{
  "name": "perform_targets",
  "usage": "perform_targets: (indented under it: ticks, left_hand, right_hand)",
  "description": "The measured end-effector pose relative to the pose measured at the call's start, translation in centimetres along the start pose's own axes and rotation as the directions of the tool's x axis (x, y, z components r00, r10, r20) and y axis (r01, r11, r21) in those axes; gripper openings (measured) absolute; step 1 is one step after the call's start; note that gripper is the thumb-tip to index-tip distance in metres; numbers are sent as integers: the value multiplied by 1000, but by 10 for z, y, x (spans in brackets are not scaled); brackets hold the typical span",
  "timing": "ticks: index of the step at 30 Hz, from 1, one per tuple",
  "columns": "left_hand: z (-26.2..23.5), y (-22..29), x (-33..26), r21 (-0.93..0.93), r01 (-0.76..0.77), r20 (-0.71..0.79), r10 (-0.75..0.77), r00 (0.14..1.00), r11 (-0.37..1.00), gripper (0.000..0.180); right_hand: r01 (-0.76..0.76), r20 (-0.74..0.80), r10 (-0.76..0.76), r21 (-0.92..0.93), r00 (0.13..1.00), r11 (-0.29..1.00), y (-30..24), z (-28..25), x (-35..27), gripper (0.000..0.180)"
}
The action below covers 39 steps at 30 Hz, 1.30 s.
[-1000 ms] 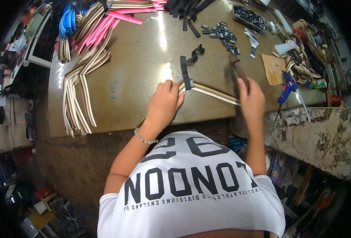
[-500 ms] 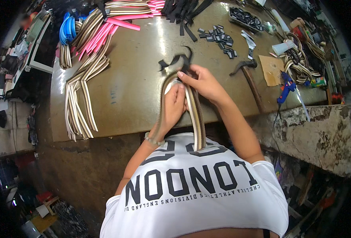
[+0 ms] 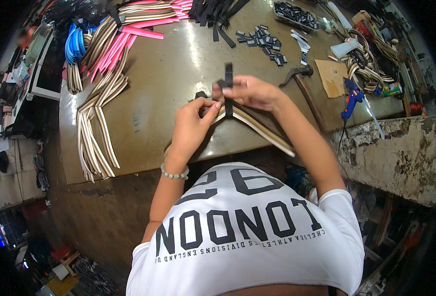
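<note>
Above the brown worktop [image 3: 168, 84] we pinch a beige-and-brown striped webbing strap [image 3: 257, 126] with our left hand [image 3: 193, 123], right hand [image 3: 250, 92] gripping its black strip [image 3: 228, 79] (hammer [image 3: 304, 91] nearby).

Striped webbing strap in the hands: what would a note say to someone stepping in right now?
Left hand: pinches the folded end of the beige-and-brown striped webbing strap.
Right hand: holds the narrow black strap piece upright across that fold.
Both are raised just over the worn metal tabletop.
Wooden-handled hammer lies to the right, untouched.
Done: black piece set at the fold.
Left: whether it is fastened cannot be seen; a pile of similar striped straps lies at left.
</note>
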<state>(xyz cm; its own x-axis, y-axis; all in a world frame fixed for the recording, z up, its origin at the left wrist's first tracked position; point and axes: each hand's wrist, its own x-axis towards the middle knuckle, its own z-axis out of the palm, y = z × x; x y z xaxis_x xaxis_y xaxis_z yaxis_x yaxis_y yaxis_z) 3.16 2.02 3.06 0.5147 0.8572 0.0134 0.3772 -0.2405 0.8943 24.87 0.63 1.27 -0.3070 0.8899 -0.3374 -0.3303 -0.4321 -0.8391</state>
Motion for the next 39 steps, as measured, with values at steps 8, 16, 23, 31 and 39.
perform_targets:
  ticks: [8,16,23,31,39]
  left_hand:
    - [22,-24,8,481,-174,-220,310,925,859,16]
    - [26,-26,7,349,-201,-90,247,965,915,13]
    - [29,-26,4,321,-176,-136,229,964,931,18]
    - [32,-24,0,498,-225,-43,283,958,838,20]
    - [30,-18,4,518,-182,8,208,978,836,23]
  right_hand:
    - [531,241,-598,-763,764,370,-36,22,-32,55]
    - [209,-108,-620,-885,777,416,34,26,4,31]
    - [298,195,-735,-955,650,10,54,36,-31,16]
    - [348,280,-636,-937,719,-19,60,34,-55,15]
    - [407,368,-432,-913,823,-3,75,66,-105,16]
